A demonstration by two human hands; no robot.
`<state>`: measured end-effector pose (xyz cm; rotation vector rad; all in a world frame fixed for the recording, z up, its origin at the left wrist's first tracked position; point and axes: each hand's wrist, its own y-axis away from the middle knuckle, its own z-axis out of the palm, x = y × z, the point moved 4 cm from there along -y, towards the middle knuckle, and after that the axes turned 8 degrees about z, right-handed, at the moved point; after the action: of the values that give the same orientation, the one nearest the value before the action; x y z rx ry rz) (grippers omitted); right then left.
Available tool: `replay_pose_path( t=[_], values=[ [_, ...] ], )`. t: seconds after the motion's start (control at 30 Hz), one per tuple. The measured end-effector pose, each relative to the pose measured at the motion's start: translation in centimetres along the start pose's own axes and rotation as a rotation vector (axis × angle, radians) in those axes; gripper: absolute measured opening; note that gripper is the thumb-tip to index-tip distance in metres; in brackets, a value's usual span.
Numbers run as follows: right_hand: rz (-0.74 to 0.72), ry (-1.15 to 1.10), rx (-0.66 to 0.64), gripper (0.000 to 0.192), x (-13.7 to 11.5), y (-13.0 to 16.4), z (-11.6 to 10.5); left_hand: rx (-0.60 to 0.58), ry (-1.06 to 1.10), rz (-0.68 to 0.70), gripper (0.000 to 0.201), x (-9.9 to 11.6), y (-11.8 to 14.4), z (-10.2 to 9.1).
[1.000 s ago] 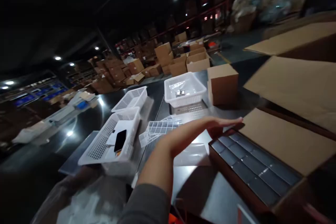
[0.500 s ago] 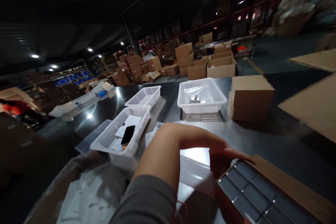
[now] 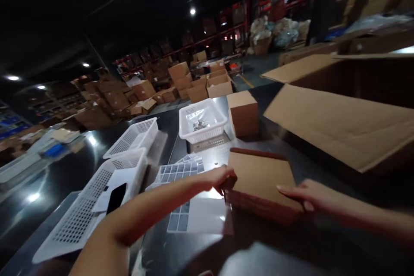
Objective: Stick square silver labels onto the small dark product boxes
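A flat brown cardboard box lies on the dark metal table in front of me, its lid flap down over the contents. My left hand grips the box's left edge, fingers curled over the corner. My right hand holds the box's near right corner with the thumb on top. Just left of the box lie a clear gridded tray and a clear plastic sheet.
A white basket holding a black phone sits at the left, with another empty basket behind it. A third basket with small metal parts and a small closed carton stand farther back. A large open carton fills the right.
The box's flap has come down over the dark grey cells that showed before. My right hand has come into view and taken the box's right corner. My left hand moved to its left edge.
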<state>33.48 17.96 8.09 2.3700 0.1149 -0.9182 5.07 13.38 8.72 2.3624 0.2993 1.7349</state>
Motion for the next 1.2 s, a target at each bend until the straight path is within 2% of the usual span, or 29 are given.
replay_pose_path(
  t=[0.07,0.1,0.13,0.23,0.33,0.43,0.57,0.77,1.07,1.2],
  values=[
    [-0.204,-0.048,0.101,0.044,-1.2,-0.8,0.0,0.036,0.008,0.087,0.03,-1.2,0.1,-0.3],
    [-0.283,-0.076,0.15,0.031,-1.5,-1.2,0.3,0.069,0.017,0.145,0.04,-1.9,0.0,0.0],
    [-0.33,-0.097,0.193,0.03,-1.6,-1.8,0.9,0.105,0.028,0.203,0.052,-2.7,-0.1,0.5],
    [-0.375,-0.12,0.285,0.047,-0.4,-3.3,2.9,0.188,0.059,0.347,0.081,-5.1,-0.4,2.7],
    [-0.355,-0.119,0.369,0.055,1.1,-4.1,3.9,0.234,0.083,0.462,0.093,-6.0,-1.0,4.2],
    [-0.365,-0.111,0.422,0.052,1.6,-4.0,3.5,0.247,0.085,0.542,0.095,-5.4,-1.6,4.1],
    [-0.388,-0.097,0.474,0.045,1.0,-2.7,2.3,0.261,0.077,0.604,0.093,-4.1,-1.9,3.0],
    [-0.428,-0.085,0.502,0.055,-0.1,-1.0,1.1,0.272,0.089,0.647,0.092,-2.8,-1.6,2.2],
    [-0.536,-0.083,0.568,0.098,-3.0,1.4,-2.1,0.292,0.216,0.741,0.095,-0.6,-1.2,0.9],
    [-0.598,0.035,0.689,0.108,-4.1,1.5,-4.3,0.35,0.273,0.781,0.101,1.2,0.1,0.1]
  ],
)
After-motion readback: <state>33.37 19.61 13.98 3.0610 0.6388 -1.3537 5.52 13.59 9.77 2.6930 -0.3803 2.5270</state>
